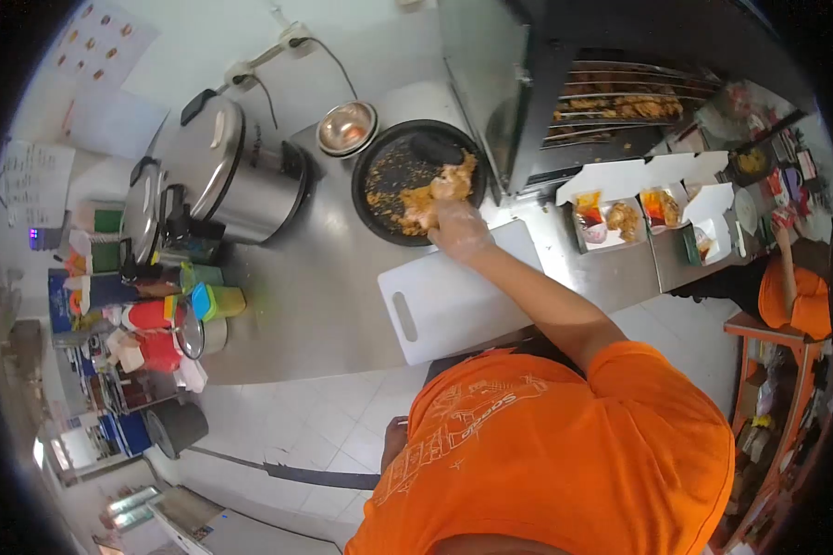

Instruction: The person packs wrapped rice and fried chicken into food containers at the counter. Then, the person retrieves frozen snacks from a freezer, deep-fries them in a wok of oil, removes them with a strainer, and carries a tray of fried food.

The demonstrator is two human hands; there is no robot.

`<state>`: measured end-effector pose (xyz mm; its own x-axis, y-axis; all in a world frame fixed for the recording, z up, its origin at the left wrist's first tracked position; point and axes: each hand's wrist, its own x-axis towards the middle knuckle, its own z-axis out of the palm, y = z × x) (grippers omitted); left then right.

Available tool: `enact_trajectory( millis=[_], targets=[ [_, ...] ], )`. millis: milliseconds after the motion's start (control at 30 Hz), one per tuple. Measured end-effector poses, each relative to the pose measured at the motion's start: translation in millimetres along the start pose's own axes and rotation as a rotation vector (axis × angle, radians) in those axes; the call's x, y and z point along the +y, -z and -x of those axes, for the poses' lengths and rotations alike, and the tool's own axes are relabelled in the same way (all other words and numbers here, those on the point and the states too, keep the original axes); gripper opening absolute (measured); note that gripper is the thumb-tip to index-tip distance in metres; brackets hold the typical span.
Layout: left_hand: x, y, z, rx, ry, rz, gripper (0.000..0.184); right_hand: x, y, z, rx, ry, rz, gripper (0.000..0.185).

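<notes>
My right hand [461,229], in a clear plastic glove, reaches into a round black pan [366,205] on the steel counter. Its fingers are closed on a piece of crumb-coated chicken [452,185]; the fingertips are partly hidden. Brown crumbs [393,176] lie scattered across the pan, thickest under and beside the hand. A dark rounded object [430,148] rests at the pan's upper side. Below my right wrist lies a white cutting board [458,310] with a slot handle. Low at my side hangs my left hand [395,439], away from the counter, its fingers mostly hidden.
Steel bowls [347,128] and large lidded cookers [241,176] stand left of the pan. A glass-doored warming cabinet [611,102] with food on racks is at upper right. Open white boxes [611,180] of food line the counter's right. Another person in orange [796,291] is at far right.
</notes>
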<state>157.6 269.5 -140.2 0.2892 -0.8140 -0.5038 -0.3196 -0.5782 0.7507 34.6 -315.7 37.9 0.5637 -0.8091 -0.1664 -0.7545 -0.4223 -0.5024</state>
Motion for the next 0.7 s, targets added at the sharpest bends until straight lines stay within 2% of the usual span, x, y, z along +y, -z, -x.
enact_trajectory(
  millis=[67, 100, 133, 200, 233, 333, 367, 400, 467, 533, 633, 667, 700],
  targets=[
    [-23.5, 3.2, 15.5, -0.006, -0.107, -0.052, 0.031, -18.3, -6.0, -24.3, 0.001, 0.118, 0.171, 0.047],
    [-19.2, 6.5, 25.8, -0.004, -0.038, 0.032, 0.029, -26.8, -5.3, -35.7, 0.006, 0.178, 0.259, 0.051],
    [-15.2, 8.1, 35.6, -0.004, 0.036, 0.117, 0.026, -32.7, -4.6, -44.2, -0.026, 0.262, 0.401, 0.053],
    [-32.1, 4.1, 41.2, 0.047, 0.353, 0.509, 0.023, -42.1, 7.3, -59.2, -0.086, 0.434, 0.684, 0.058],
    [-41.8, 3.6, 47.9, 0.07, 0.514, 0.701, 0.021, -37.4, 7.7, -75.7, -0.244, 0.547, 0.734, 0.071],
    [-16.9, 11.6, 47.6, 0.131, 0.608, 0.29, 0.025, -42.1, 11.5, -97.0, -0.619, 0.577, 0.665, 0.079],
    [-34.5, 11.6, 46.7, 0.097, 0.366, 0.228, 0.026, -39.3, 11.2, -95.5, -0.57, 0.654, 0.669, 0.064],
    [-54.8, 10.5, 45.4, 0.062, 0.125, 0.166, 0.027, -38.5, 8.4, -99.1, -0.604, 0.688, 0.696, 0.062],
    [-69.9, 4.9, 48.0, 0.035, 0.062, 0.213, 0.028, -36.4, -0.2, -106.6, -0.672, 0.755, 0.737, 0.058],
    [-33.0, 15.7, 43.1, 0.055, 0.41, 0.416, 0.029, -28.5, -4.0, -108.4, -0.617, 0.793, 0.703, 0.052],
    [-23.6, 23.1, 29.7, 0.135, 0.506, 0.408, 0.03, -3.8, -23.7, -130.2, -0.512, 0.788, 0.526, 0.045],
    [-43.6, 23.5, 27.0, 0.1, 0.367, 0.317, 0.031, -2.6, -22.8, -133.2, -0.479, 0.78, 0.445, 0.043],
    [-63.0, 23.2, 25.1, 0.064, 0.233, 0.226, 0.032, 1.3, -22.3, -134.4, -0.337, 0.791, 0.266, 0.043]
  ],
)
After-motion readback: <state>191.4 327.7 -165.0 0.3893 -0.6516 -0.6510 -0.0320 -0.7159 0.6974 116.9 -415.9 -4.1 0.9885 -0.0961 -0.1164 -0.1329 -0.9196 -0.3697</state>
